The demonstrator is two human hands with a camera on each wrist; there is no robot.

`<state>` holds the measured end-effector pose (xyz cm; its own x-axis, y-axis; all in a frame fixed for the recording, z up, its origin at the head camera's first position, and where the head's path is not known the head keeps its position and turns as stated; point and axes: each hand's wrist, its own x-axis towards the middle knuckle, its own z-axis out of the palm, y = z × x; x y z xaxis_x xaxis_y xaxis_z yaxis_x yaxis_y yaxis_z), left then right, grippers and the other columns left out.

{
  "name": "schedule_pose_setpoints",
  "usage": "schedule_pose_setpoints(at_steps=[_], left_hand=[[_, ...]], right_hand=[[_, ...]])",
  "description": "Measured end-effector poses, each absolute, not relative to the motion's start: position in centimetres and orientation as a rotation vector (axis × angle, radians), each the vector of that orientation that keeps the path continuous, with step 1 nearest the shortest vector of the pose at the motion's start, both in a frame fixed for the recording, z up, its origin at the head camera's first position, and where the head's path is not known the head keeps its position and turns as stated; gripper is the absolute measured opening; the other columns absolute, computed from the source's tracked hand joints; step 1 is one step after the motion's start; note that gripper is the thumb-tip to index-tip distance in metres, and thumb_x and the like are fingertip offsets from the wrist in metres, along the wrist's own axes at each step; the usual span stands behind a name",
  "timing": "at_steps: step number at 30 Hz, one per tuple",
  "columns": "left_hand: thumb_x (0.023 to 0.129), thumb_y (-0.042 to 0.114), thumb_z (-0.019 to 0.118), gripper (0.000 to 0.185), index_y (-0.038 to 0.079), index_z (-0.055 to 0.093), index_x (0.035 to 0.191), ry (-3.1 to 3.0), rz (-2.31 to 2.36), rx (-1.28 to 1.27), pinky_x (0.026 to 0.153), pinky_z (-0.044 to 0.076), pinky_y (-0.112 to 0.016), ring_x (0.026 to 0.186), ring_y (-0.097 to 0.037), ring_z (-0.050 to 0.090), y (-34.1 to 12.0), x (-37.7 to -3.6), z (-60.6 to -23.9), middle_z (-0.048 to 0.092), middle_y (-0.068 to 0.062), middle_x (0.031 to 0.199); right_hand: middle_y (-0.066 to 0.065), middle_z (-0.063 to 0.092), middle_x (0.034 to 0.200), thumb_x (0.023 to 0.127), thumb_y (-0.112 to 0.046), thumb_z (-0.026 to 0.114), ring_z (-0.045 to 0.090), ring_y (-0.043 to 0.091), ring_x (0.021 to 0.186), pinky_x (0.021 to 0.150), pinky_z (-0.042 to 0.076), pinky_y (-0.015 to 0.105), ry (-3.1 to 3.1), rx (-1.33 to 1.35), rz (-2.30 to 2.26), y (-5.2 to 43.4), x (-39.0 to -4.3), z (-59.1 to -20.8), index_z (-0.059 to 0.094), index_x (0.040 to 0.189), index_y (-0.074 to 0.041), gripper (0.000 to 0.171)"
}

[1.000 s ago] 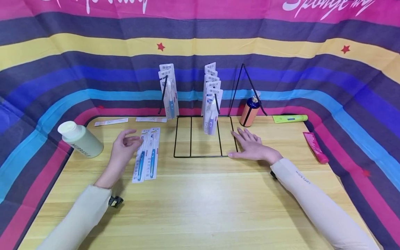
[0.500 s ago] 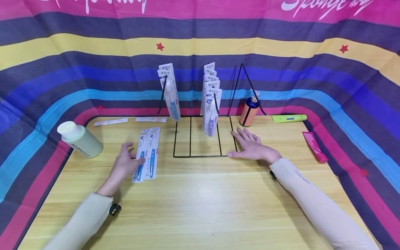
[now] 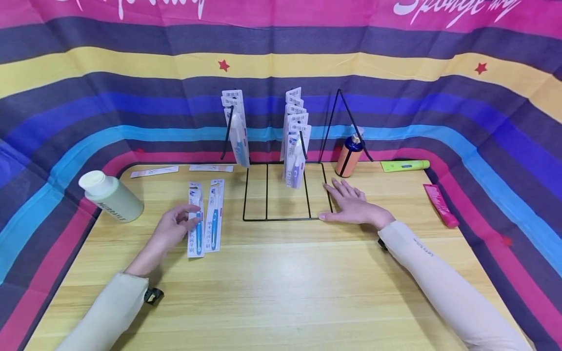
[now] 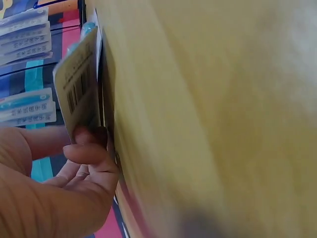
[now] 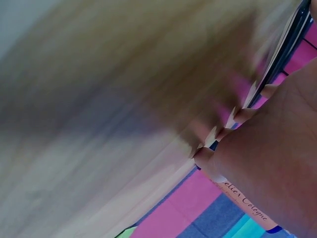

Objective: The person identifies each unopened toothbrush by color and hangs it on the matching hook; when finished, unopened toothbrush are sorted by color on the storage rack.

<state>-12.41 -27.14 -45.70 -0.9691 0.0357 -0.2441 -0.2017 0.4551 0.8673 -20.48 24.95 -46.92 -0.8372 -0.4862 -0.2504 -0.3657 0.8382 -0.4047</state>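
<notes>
Left hand (image 3: 173, 229): pinches the edge of a carded toothbrush pack (image 3: 195, 220), thumb on top and fingers under, lifting that edge off the wooden table (image 3: 281, 292); the wrist view shows the barcoded back of the card raised.
Right hand (image 3: 351, 205): lies flat with fingers straight, holding nothing, pressing the right front corner of the black wire display rack (image 3: 283, 192).
Done so far: two hooks beyond the hands already carry packs, a few on the left hook (image 3: 236, 126) and a longer row on the middle hook (image 3: 296, 136).
Left to do: second toothbrush pack (image 3: 214, 215) lies flat just right of the pinched one; two more cards (image 3: 182, 169) lie farther back.
Containers: pale green bottle (image 3: 110, 196) lies left of the left hand; orange bottle (image 3: 349, 155) stands beyond the right hand; contents cannot be seen.
</notes>
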Motion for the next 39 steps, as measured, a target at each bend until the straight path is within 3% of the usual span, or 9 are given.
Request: schedule_pose_setpoints(at_steps=[4,12,16,20,23,28,39], left_hand=[[0.111,0.002,0.055,0.044,-0.004,0.050,0.155,2.489,1.572,-0.162,0.067,0.053,-0.026,0.084,-0.015,0.056,-27.3,-12.0,-45.4,0.058,-0.012,0.112],[0.106,-0.002,0.059,0.048,-0.002,0.052,0.154,2.571,1.768,-0.045,0.062,0.052,-0.024,0.078,-0.010,0.056,-26.2,-10.2,-43.9,0.059,-0.017,0.130],[0.101,-0.013,0.060,0.044,-0.006,0.058,0.144,2.618,1.996,0.138,0.062,0.053,-0.020,0.083,-0.011,0.061,-24.6,-9.1,-43.2,0.066,-0.011,0.122],[0.097,-0.023,0.058,0.038,-0.014,0.060,0.133,2.547,2.301,0.407,0.074,0.057,-0.018,0.091,-0.014,0.065,-22.7,-8.2,-42.3,0.068,-0.009,0.110],[0.093,-0.028,0.056,0.035,-0.020,0.059,0.127,2.438,2.485,0.720,0.084,0.057,-0.021,0.095,-0.017,0.067,-21.2,-7.8,-41.8,0.069,-0.011,0.111],[0.087,-0.031,0.056,0.034,-0.025,0.057,0.121,2.360,2.569,1.095,0.089,0.058,-0.024,0.101,-0.019,0.070,-19.2,-7.4,-41.1,0.071,-0.014,0.119],[0.090,-0.027,0.058,0.033,-0.021,0.061,0.123,2.465,2.475,1.115,0.085,0.056,-0.023,0.095,-0.018,0.067,-17.2,-8.2,-41.1,0.071,-0.013,0.119]], right_hand=[[0.015,-0.005,0.182,0.097,-0.079,0.060,-0.010,0.042,0.165,0.125,0.001,0.074,2.671,-0.639,-0.489,25.0,-20.5,-47.0,0.008,0.178,-0.018,0.114],[0.016,-0.004,0.182,0.097,-0.079,0.060,-0.009,0.042,0.165,0.125,0.002,0.075,2.672,-0.645,-0.490,25.0,-20.5,-47.0,0.009,0.178,-0.017,0.114],[0.017,-0.003,0.182,0.097,-0.079,0.061,-0.008,0.043,0.165,0.124,0.002,0.076,2.679,-0.651,-0.493,24.9,-20.6,-47.0,0.010,0.178,-0.017,0.114],[0.017,-0.004,0.182,0.097,-0.079,0.061,-0.008,0.043,0.165,0.124,0.003,0.076,2.678,-0.649,-0.489,24.9,-20.5,-46.9,0.010,0.178,-0.017,0.114],[0.016,-0.005,0.182,0.098,-0.079,0.060,-0.010,0.042,0.165,0.125,0.002,0.075,2.672,-0.648,-0.485,25.0,-20.5,-46.8,0.008,0.178,-0.017,0.114],[0.016,-0.006,0.182,0.098,-0.078,0.060,-0.011,0.043,0.165,0.125,0.001,0.074,2.669,-0.650,-0.490,25.1,-20.3,-46.6,0.008,0.178,-0.017,0.113],[0.016,-0.003,0.182,0.097,-0.080,0.060,-0.010,0.042,0.165,0.124,0.002,0.075,2.683,-0.653,-0.501,25.0,-20.5,-47.1,0.011,0.178,-0.017,0.114]])
